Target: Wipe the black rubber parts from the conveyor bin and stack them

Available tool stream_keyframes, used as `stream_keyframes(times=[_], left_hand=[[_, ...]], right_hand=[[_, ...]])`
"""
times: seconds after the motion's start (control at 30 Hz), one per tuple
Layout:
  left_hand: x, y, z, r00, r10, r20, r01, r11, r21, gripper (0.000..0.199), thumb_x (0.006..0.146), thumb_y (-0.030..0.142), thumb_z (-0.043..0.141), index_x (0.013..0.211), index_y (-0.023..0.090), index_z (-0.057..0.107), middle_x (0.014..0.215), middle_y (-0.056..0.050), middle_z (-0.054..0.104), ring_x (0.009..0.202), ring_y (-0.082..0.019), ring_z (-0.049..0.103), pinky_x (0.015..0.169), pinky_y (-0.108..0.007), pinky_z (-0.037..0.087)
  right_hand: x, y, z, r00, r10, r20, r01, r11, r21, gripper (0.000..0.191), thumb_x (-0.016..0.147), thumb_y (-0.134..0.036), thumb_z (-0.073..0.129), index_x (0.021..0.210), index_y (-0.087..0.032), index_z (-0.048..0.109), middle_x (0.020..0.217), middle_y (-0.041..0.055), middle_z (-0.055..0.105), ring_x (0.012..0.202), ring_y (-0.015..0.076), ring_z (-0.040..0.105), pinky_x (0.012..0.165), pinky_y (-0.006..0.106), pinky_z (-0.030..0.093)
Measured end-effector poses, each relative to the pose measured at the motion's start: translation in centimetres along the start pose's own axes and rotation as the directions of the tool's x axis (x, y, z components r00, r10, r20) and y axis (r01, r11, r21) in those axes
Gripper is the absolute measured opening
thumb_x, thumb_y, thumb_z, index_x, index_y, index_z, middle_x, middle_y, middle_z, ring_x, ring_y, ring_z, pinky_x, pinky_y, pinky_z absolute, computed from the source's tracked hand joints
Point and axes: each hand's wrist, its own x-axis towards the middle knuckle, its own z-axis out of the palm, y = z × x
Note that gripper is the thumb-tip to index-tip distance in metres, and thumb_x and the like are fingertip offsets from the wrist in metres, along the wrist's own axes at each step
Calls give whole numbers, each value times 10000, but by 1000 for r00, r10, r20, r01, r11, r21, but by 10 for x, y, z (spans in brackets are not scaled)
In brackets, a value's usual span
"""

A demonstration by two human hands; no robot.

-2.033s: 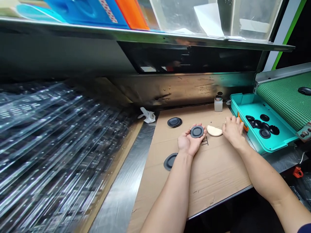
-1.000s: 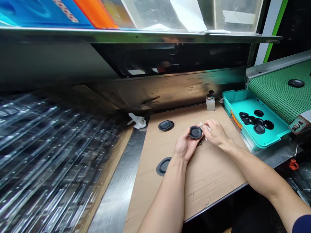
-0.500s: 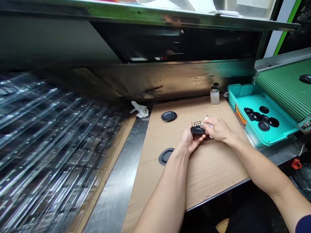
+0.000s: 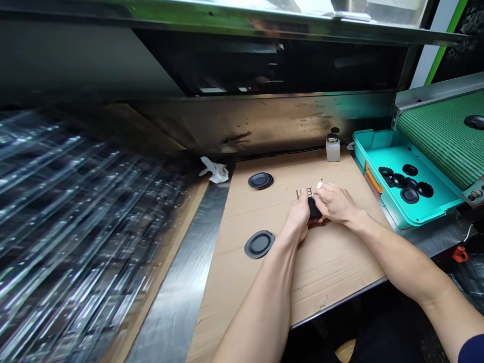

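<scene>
My left hand [image 4: 300, 218] is closed around a black round plastic part [image 4: 314, 207], gripping it by its edge with the thumb on top. A bit of white cloth [image 4: 319, 196] shows between the pinched fingers of my right hand [image 4: 338, 202], pressed against the part's upper edge; most of the cloth is hidden. Just beyond my hands, dark printed marks [image 4: 303, 192] show on the cardboard sheet [image 4: 340, 262]. Black round discs [image 4: 260, 180] are stacked to the far left of my hands. Another black disc [image 4: 259, 244] lies flat beside my left forearm.
A turquoise tray [image 4: 406, 218] with several black round parts [image 4: 409, 195] stands at right, below a green conveyor belt [image 4: 442, 126] carrying a black part. A pump bottle [image 4: 333, 149] stands at the back. Crumpled white cloth [image 4: 216, 171] and stacked clear plastic trays [image 4: 75, 227] are at left.
My left hand has tilted the black part, turning its face more toward my right hand. Both hands stay close together. The disc beside my left forearm is now fully visible.
</scene>
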Motion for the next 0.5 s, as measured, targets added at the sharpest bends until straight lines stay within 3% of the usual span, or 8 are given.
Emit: stream_keyframes(times=[0.13,0.33,0.5], left_hand=[[1,-4,2,997,60,-40,-53,988,143,504,1036,500,425,818,144,708,559,-101,670,528,-229,706,508,-306,596],[1,-5,1,993,108,-38,-100,980,172,515,1023,521,432,749,144,652,492,-66,627,376,-180,609,399,-257,519],[0,-8,1,988,155,22,-156,962,225,570,1000,591,414,769,133,663,489,-70,627,416,-194,635,397,-250,507]], right_hand=[[1,0,2,1000,-10,9,10,1000,-25,231,1033,-232,452,997,-171,672,1055,97,679,1017,209,583,858,288,434],[3,4,3,1000,-30,-3,30,999,30,216,1016,-219,480,944,-175,679,1010,86,689,982,202,605,845,288,437],[3,5,2,1000,9,18,-9,1000,29,172,986,-205,529,923,-194,689,995,74,700,936,202,621,779,286,429]])
